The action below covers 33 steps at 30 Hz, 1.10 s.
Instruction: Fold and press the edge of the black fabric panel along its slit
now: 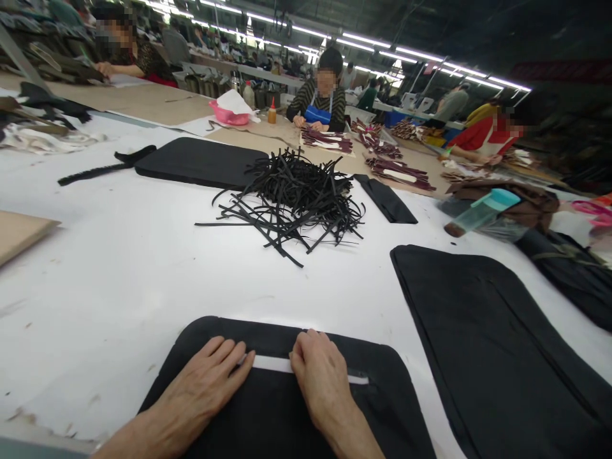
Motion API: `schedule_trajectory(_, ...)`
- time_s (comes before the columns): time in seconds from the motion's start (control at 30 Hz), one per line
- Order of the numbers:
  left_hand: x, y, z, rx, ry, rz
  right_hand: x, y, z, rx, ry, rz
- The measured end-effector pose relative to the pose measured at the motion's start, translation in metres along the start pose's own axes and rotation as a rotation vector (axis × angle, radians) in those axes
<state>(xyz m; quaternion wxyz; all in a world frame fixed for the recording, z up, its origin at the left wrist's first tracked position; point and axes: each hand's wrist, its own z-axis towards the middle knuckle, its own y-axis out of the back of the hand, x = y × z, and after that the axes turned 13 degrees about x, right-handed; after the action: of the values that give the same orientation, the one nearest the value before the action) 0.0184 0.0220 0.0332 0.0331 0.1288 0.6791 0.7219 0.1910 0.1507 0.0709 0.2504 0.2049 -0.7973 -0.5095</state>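
1. The fingers [224,357] of the left hand [205,389] lie flat and close together, pressed palm-down on the black rounded-corner fabric panel [268,414] at the near edge of the white work surface [109,280]. They clamp nothing; the fingertips touch the left end of a narrow white slot-shaped strip [272,364] running across the panel.
2. The fingers [310,347] of the right hand [322,382] are likewise flat and together, resting on the same panel, covering the middle of the white strip. Neither hand grips anything.
3. Position of the work: the panel lies directly in front of the person, both hands on its upper half, the strip passing under the right hand and reappearing on its right side.
4. Progress, as a judgement: the strip appears open and unfilled, so this panel seems at an early stage. A loose heap of thin black strips [291,197] lies well apart, at mid-surface, untouched.
5. A second black panel [482,319] lies to the right, a third [196,162] beyond the heap; whether either is finished cannot be told.
6. Other persons work at the far end of the surface, well apart.
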Motion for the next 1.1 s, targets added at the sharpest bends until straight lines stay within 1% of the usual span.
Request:
schedule_trajectory(0.13,0.006,-0.003,-0.015,-0.02,0.103,-0.078,0.001,0.003,-0.001,0.065,-0.018,0.023)
schedule_trajectory(0.3,0.0,0.001,-0.021,-0.087,0.232,-0.19,0.001,0.006,-0.002,0.092,-0.01,0.034)
schedule_trajectory(0.43,-0.005,0.014,-0.016,-0.081,0.371,-0.215,0.002,0.008,-0.003,0.11,-0.018,0.032)
schedule_trajectory(0.5,-0.011,0.021,-0.006,-0.121,0.418,-0.206,0.002,0.007,-0.003,0.113,-0.008,0.035)
schedule_trajectory(0.53,-0.016,0.023,0.0,-0.154,0.407,-0.204,0.002,0.007,-0.003,0.111,0.003,0.04)
schedule_trajectory(0.6,-0.03,0.024,0.014,-0.201,0.324,-0.206,0.002,0.006,-0.003,0.1,0.027,0.053)
schedule_trajectory(0.63,-0.038,0.022,0.021,-0.202,0.277,-0.212,0.002,0.005,-0.003,0.095,0.037,0.059)
schedule_trajectory(0.7,-0.053,0.016,0.033,-0.15,0.215,-0.199,0.0,0.004,-0.003,0.095,0.047,0.065)
schedule_trajectory(0.77,-0.062,0.007,0.039,-0.123,0.199,-0.148,-0.005,0.003,-0.004,0.095,0.084,0.083)
schedule_trajectory(0.87,-0.066,-0.004,0.039,-0.134,0.2,-0.09,-0.019,0.001,-0.008,0.061,0.252,0.174)
schedule_trajectory(0.93,-0.065,-0.006,0.036,-0.137,0.211,-0.106,-0.033,-0.002,-0.011,0.018,0.344,0.23)
schedule_trajectory(1.0,-0.065,-0.007,0.034,-0.134,0.216,-0.13,-0.049,-0.005,-0.014,-0.013,0.362,0.229)
schedule_trajectory(1.1,-0.065,-0.007,0.034,-0.139,0.215,-0.147,-0.071,-0.006,-0.02,-0.033,0.344,0.154)
